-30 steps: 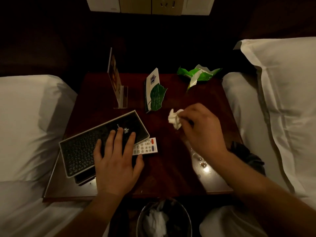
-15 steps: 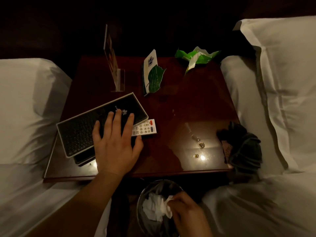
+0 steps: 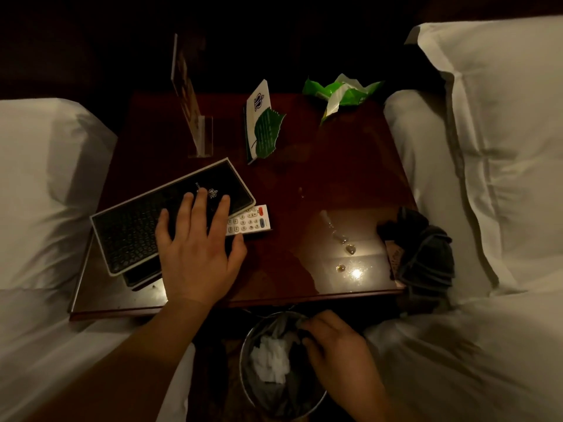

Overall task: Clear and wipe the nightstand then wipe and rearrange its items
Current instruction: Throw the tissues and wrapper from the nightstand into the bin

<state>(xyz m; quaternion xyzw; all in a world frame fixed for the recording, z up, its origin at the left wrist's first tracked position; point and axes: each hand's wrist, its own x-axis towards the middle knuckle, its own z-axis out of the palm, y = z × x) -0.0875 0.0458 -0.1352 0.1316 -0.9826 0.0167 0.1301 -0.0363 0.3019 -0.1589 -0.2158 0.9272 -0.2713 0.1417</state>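
Clearing the table (image 3: 335, 178) is the step in hand, by my reading: waste is going into the bin (image 3: 243, 370) that stands just below the table's front edge, where white tissue (image 3: 269, 360) already lies. My right hand (image 3: 335, 345) hangs over the bin's rim, off the table, its fingers (image 3: 307, 325) loosely curled. I see nothing in them, though the light is too poor to tell whether they touch the liner. My left hand (image 3: 198, 257) rests flat at the table's front left. Its fingers (image 3: 198, 205) are straight and slightly spread, pressing on a black folder (image 3: 137, 226) that overlaps a white remote (image 3: 253, 222). A torn green wrapper (image 3: 344, 92) lies at the table's back right corner, apparently the next piece of rubbish. A leaf-printed card (image 3: 263, 126) and a clear sign stand (image 3: 185, 95) stand along the table's back. Droplets or small beads (image 3: 350, 249) sit at its front right, beside a dark cloth (image 3: 426, 254) hanging off the right edge. The next move calls for a reach across the table for the wrapper. Wiping has not begun.
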